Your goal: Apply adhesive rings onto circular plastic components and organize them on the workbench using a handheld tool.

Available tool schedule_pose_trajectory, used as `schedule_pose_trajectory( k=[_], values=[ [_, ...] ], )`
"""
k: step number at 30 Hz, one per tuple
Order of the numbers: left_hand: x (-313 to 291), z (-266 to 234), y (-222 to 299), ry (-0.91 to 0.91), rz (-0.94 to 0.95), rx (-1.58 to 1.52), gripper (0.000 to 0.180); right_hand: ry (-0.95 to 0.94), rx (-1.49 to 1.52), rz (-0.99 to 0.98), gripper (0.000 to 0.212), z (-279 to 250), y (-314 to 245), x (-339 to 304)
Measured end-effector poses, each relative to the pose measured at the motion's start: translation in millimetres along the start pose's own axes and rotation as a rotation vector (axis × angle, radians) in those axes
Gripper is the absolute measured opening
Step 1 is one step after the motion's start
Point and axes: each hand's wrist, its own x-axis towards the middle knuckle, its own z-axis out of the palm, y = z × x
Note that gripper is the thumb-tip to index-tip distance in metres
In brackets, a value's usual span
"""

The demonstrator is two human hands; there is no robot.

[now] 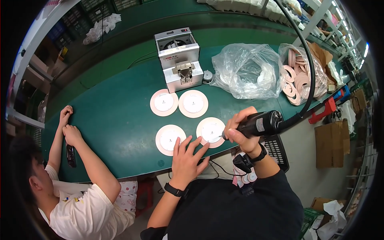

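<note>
Right hand (239, 129) grips black electric screwdriver (259, 123) closed, bit on round disc (211, 131). Left hand (187, 159) lies open, empty, fingertips touching that disc's near-left edge on the table (116, 120).

Workshop setting. Long green worktop (120, 116) runs diagonally, a second green strip (160, 16) behind it. Dark plastic crates (80, 16) stacked upper left, white rags (102, 28) on the far edge. Metal shelving (336, 28) upper right with tube lights (366, 50) along it. Pale grey floor (300, 148) right of the worktop; brown cardboard box (332, 144) standing there, red stool (326, 110) nearby, green crate (310, 218) and crumpled white wrap (334, 218) lower right.
</note>
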Motion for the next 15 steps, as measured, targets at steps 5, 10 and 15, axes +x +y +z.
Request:
schedule_pose_trajectory(
  k=[5,10,15],
  values=[
    [0.7,-0.6,-0.2,-0.002,0.001,0.001,0.047,0.019,0.034,0.003,0.04,0.4,-3.5,0.7],
    [0.4,0.0,-1.2,0.0,0.001,0.002,0.047,-0.021,-0.022,-0.019,0.041,0.7,-3.0,1.8],
    [0.0,0.0,-0.7,0.002,0.01,0.007,0.047,-0.042,-0.055,-0.031,0.042,1.4,-2.3,2.3]
  ],
)
